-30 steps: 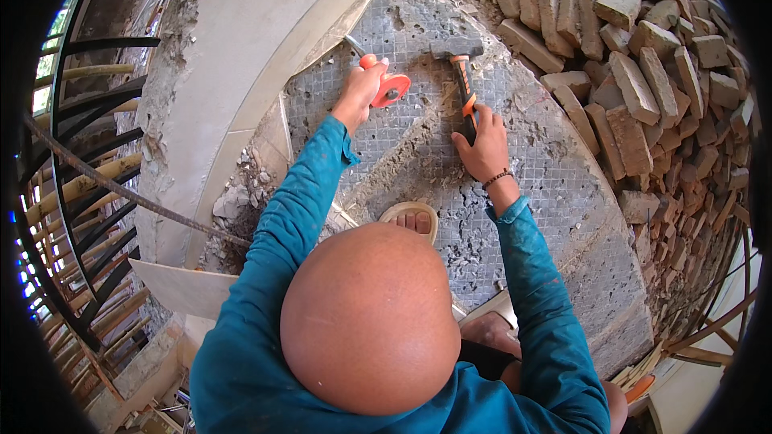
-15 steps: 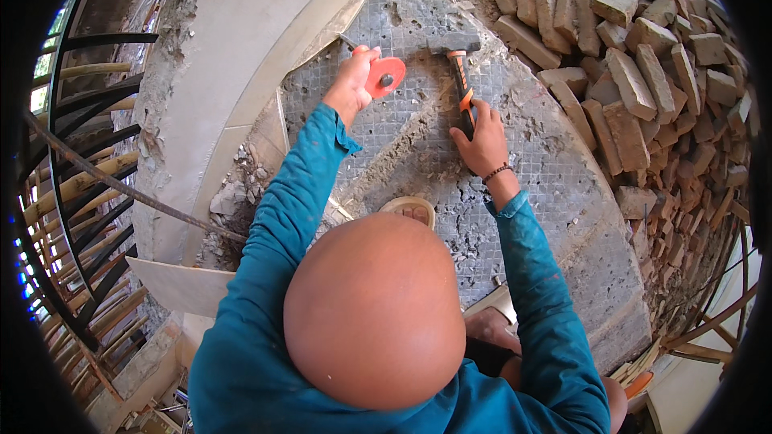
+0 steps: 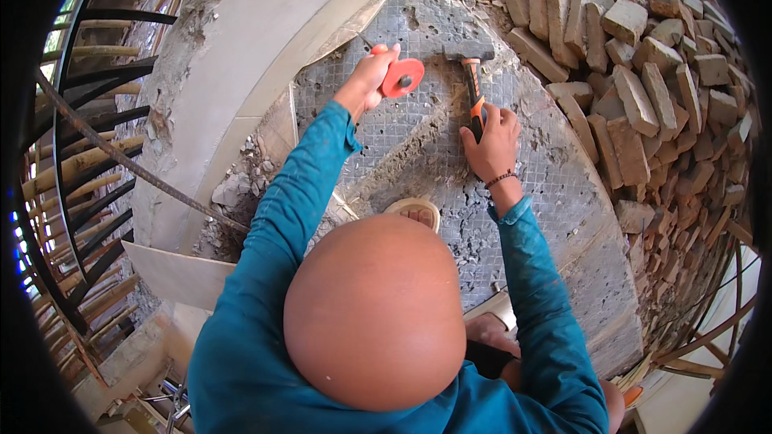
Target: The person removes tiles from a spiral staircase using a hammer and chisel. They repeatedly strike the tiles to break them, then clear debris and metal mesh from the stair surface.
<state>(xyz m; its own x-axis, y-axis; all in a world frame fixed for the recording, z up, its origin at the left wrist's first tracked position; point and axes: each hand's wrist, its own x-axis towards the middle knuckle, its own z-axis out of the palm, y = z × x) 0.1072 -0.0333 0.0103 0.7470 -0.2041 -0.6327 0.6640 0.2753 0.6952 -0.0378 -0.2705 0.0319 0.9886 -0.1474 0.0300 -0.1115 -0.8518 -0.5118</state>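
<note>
My left hand (image 3: 372, 80) is closed around a chisel with a round red hand guard (image 3: 400, 79). The dark striking end faces up through the guard, and a short length of the shaft shows past my fingers, close to the pale edging at the slab's far left. My right hand (image 3: 492, 145) grips a hammer (image 3: 475, 88) by its black and orange handle. Its dark head points away from me, to the right of the chisel and apart from it. Below both tools lies a grey slab (image 3: 402, 133) with a square grid pattern, pitted and chipped.
A big pile of loose bricks (image 3: 635, 100) rises on the right. To the left runs a smooth pale curved ledge (image 3: 233, 72), with rubble (image 3: 233, 193) beside it. A rusty bar (image 3: 121, 157) slants in front of the black railing (image 3: 60, 161). My sandalled foot (image 3: 418, 213) rests on the slab.
The whole view has shifted slightly, so the slab, tools and hands appear a little farther right. Both hands keep their grips, with hardly any movement against the slab.
</note>
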